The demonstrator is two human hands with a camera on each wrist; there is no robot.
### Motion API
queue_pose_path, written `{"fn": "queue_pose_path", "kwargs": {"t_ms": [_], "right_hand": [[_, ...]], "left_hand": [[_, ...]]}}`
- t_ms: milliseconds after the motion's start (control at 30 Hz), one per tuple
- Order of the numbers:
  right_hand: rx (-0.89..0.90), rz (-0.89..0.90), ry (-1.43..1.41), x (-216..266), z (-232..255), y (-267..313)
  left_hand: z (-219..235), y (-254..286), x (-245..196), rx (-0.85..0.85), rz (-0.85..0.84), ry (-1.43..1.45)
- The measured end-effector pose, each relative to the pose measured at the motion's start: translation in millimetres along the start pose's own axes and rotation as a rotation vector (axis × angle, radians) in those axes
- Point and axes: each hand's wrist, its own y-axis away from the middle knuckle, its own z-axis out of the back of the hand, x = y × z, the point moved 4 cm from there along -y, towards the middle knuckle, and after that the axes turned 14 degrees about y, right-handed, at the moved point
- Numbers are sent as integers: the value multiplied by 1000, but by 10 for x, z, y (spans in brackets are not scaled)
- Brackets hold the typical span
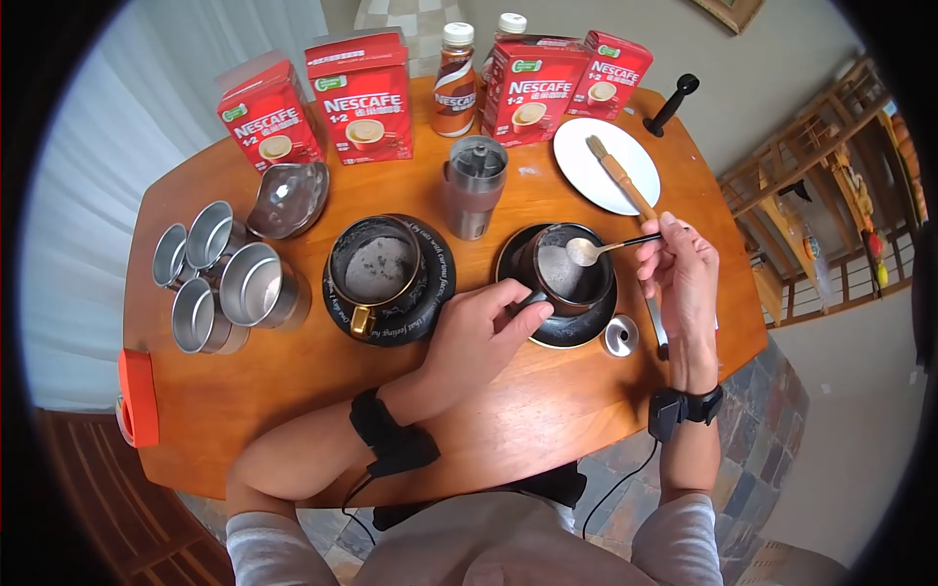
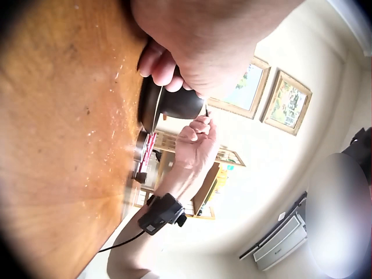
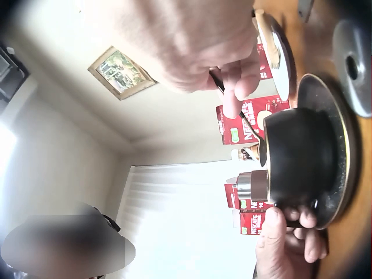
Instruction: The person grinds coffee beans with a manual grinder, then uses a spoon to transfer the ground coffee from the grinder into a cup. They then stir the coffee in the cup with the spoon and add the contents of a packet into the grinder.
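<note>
My left hand (image 1: pixel 481 337) grips the handle of a black cup (image 3: pixel 299 154) standing on a black saucer (image 1: pixel 572 332). A pale, greyish content shows inside this cup. Between thumb and fingers of my right hand (image 1: pixel 684 278) is the dark handle of a small spoon (image 1: pixel 583 252); its light-coloured bowl hangs at the cup's opening, on the right side. A second black cup (image 1: pixel 352 293) with a gold handle sits to the left on a lettered black saucer (image 1: pixel 430 322), holding similar grey content. In the right wrist view the spoon bowl appears right at the rim.
Several metal cups (image 1: pixel 259 283) and a glass dish (image 1: pixel 288 200) stand left. A coffee grinder (image 1: pixel 476 186) is behind the cups, before red Nescafe boxes (image 1: pixel 362 98) and a bottle (image 1: pixel 455 83). A white plate (image 1: pixel 586 176) bears a brush (image 1: pixel 620 174). A round metal piece (image 1: pixel 621 335) lies beside the saucer.
</note>
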Motion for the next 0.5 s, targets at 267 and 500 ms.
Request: {"fn": "queue_pose_path", "kwargs": {"t_ms": [267, 500], "right_hand": [[97, 157, -18, 680, -552, 48], [241, 860, 434, 824, -1790, 521]], "left_hand": [[-11, 7, -76, -49, -83, -20], [11, -1, -60, -110, -379, 21]]}}
